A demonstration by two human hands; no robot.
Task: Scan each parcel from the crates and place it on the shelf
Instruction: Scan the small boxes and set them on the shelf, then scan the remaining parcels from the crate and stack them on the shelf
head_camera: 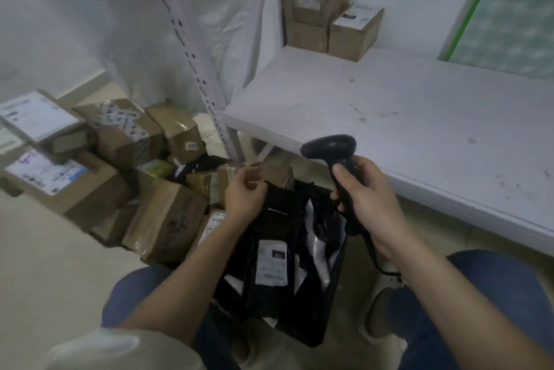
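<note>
Head view: right hand (367, 199) grips black barcode scanner (337, 157) at 3 o'clock of centre, head tilted left. Left hand (244, 193) pinches top edge of black poly mailer (277, 237), white label up, over black crate (326, 303) at 6. Cardboard parcels (120, 166) piled at 9; three boxes (329, 16) on white shelf (404, 118) at 1.

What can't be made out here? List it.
Head view only:
- White label on the black plastic mailer: print blurred, unreadable.
- Black crate: contents hidden by mailers.
- Black handheld scanner: trigger covered by the right hand.
- Left hand: fingertips blurred.
</note>
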